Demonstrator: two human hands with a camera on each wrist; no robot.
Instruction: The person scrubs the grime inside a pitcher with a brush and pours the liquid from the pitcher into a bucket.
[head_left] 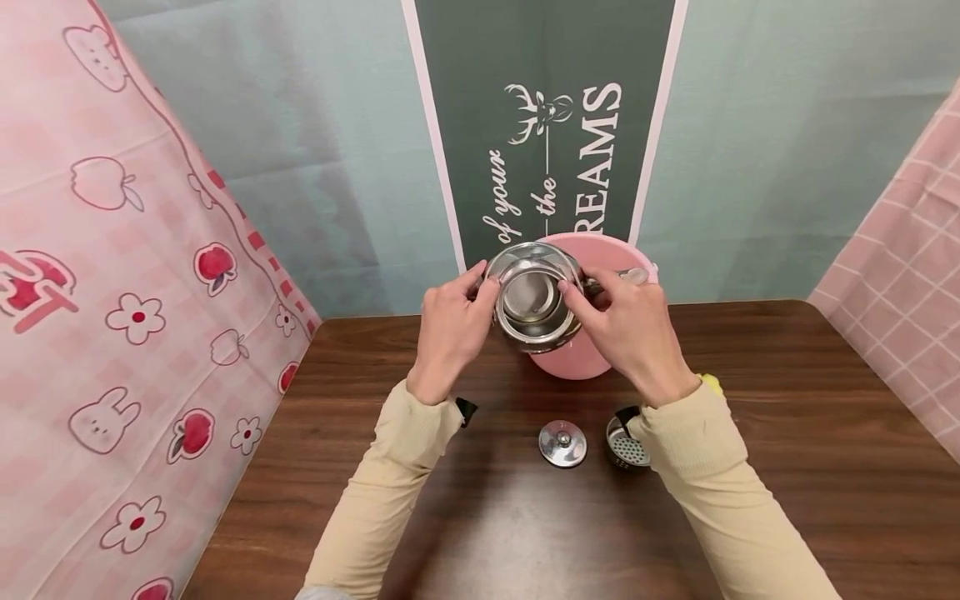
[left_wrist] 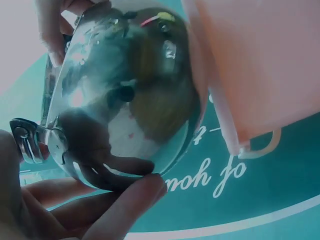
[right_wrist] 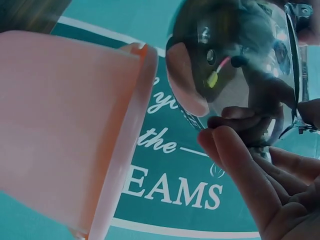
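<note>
A shiny stainless steel teapot [head_left: 534, 337] without its lid is held up over the pink bucket [head_left: 576, 362], its round mouth tilted towards the head camera. My left hand [head_left: 453, 325] grips its left side, thumb at the rim. From the other side my right hand [head_left: 633, 333] grips it, with the thumb at the rim too. In the left wrist view, a metal handle bracket [left_wrist: 57, 140] juts from the polished body. A small round lid [head_left: 562, 443] with a knob lies on the table below the hands.
Beside the lid, a perforated metal strainer [head_left: 628, 448] is partly covered by the right sleeve. Something yellow [head_left: 711, 383] shows behind the right wrist. The brown wooden table [head_left: 810, 467] ends at a teal printed curtain [head_left: 315, 183], with pink cloths at both sides.
</note>
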